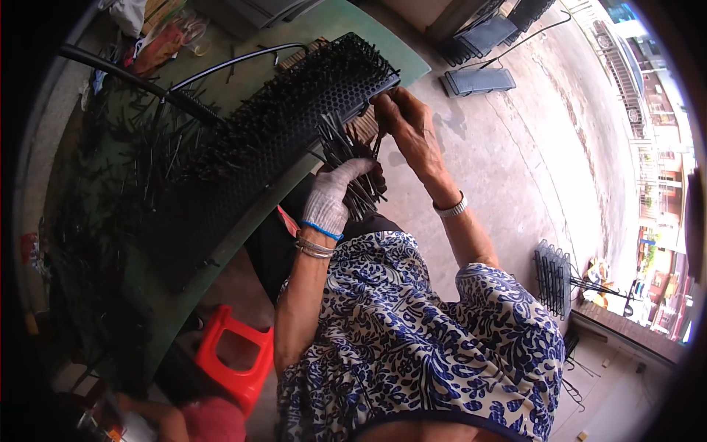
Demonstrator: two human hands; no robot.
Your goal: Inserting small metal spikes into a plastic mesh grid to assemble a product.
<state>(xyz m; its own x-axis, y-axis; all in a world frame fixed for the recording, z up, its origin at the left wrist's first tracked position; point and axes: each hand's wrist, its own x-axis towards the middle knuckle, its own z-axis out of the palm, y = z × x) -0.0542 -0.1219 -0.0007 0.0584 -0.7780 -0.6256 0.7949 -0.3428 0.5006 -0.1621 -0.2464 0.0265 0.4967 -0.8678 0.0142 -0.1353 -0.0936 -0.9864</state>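
My left hand (328, 193), in a white knitted glove with a blue cuff, is closed around a bundle of thin dark sticks (337, 140) that fan out above and below the fist. Just above it lies a long black panel (313, 110) full of small holes, with rows of short black bristle-like pieces (294, 85) standing up along its far side. My bare right hand (409, 127) is at the panel's right end, its thumb and fingers pinched together against the corner. What the fingertips hold is too small and dark to make out.
The panel rests on a green table (394, 51) strewn with loose black pieces at left. A bent metal rod (228, 68) crosses behind the panel. A red plastic stool (239, 361) stands below the table, near another person's red clothing (213, 420). Dark racks (479, 82) stand on the floor.
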